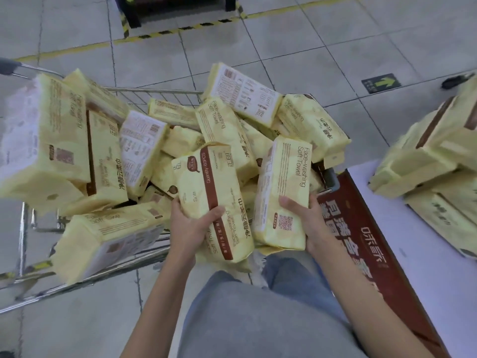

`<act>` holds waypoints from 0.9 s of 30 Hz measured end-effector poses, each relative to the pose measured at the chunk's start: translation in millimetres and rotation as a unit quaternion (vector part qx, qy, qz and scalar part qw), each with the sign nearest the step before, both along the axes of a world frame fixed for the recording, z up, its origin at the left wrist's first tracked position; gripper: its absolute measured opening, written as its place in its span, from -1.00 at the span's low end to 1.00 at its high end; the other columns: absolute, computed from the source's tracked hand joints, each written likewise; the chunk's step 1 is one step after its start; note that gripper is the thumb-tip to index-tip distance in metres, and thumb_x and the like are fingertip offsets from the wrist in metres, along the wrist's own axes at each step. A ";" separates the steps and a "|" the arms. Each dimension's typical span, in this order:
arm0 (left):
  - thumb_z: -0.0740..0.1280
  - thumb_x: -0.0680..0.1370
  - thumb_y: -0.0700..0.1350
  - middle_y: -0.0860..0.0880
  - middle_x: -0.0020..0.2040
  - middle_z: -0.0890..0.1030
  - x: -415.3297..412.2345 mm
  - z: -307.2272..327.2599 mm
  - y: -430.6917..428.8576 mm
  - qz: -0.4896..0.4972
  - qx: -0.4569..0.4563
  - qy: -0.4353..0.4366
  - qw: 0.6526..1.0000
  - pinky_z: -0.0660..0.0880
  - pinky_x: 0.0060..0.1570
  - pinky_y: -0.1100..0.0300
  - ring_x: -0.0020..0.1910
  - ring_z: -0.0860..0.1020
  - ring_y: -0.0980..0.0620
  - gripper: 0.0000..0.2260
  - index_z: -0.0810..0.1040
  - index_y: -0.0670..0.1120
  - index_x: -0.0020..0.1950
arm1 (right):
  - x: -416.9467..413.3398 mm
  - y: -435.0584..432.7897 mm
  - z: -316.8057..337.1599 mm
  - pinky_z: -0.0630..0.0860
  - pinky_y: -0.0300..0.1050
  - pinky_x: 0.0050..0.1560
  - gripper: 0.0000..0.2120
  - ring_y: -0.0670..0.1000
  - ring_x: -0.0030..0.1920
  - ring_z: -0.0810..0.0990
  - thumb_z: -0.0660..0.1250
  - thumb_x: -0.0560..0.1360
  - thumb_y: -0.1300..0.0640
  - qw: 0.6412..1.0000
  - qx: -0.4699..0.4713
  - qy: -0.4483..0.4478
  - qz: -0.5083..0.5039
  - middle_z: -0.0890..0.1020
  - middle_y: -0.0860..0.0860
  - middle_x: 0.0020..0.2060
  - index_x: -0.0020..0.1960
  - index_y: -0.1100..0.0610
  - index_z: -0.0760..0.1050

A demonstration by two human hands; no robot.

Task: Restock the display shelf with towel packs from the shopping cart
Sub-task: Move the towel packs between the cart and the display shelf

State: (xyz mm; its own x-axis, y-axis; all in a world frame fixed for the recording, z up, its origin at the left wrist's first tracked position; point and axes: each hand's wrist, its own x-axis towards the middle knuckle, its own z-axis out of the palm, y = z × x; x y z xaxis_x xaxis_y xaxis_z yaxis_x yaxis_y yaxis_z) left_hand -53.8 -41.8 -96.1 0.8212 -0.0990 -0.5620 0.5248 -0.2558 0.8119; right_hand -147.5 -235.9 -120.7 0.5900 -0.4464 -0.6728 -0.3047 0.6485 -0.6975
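Left hand (192,228) grips left pack (206,187), right hand (309,223) grips right pack (281,192), both above cart (154,91), 12 o'clock. Shelf (382,218) at 3 o'clock. Risk: slick wrap slips from end-grips; swing may topple overhanging heap (312,125).

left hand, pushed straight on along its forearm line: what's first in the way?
Probably the heap of towel packs in the shopping cart: the left hand points into it, and the held pack would touch first. Depth is unclear from one view.
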 end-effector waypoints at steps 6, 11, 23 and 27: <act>0.62 0.14 -0.03 -0.01 0.18 0.57 11.9 -9.8 46.0 -0.096 -0.014 0.021 0.995 0.55 0.04 -0.03 0.10 0.58 -0.03 -0.19 0.31 0.06 0.30 | -32.0 75.5 -13.3 0.63 0.05 -0.21 -0.21 0.17 0.00 0.66 0.53 0.16 0.18 0.991 0.031 0.027 -0.124 0.63 0.15 0.14 0.34 0.10 0.35; 0.60 0.07 0.04 0.01 0.16 0.58 3.9 -4.9 60.5 -0.202 0.015 0.024 0.979 0.54 0.09 -0.10 0.10 0.58 -0.04 -0.18 0.35 0.03 0.26 | -85.2 119.5 -11.9 0.65 0.06 -0.20 -0.21 0.15 -0.01 0.65 0.49 0.18 0.17 0.968 0.065 0.039 -0.239 0.62 0.14 0.14 0.37 0.09 0.31; 0.62 0.14 0.00 -0.01 0.15 0.59 -73.5 -2.7 29.7 -0.480 -0.023 0.023 0.877 0.57 0.02 -0.02 0.07 0.60 -0.02 -0.22 0.38 -0.03 0.30 | -215.6 216.4 -12.5 0.63 0.14 -0.09 -0.20 0.19 0.08 0.64 0.57 0.17 0.05 0.861 0.070 0.006 -0.503 0.64 0.14 0.13 0.36 0.09 0.38; 0.58 0.28 -0.14 -0.01 0.17 0.59 -114.2 -1.8 29.1 -0.558 -0.043 0.016 0.828 0.57 0.02 0.02 0.08 0.60 0.01 -0.33 0.37 -0.05 0.32 | -256.8 269.6 -14.2 0.60 0.20 0.00 -0.24 0.21 0.11 0.63 0.57 0.22 0.05 0.812 0.060 -0.005 -0.580 0.63 0.14 0.15 0.36 0.09 0.38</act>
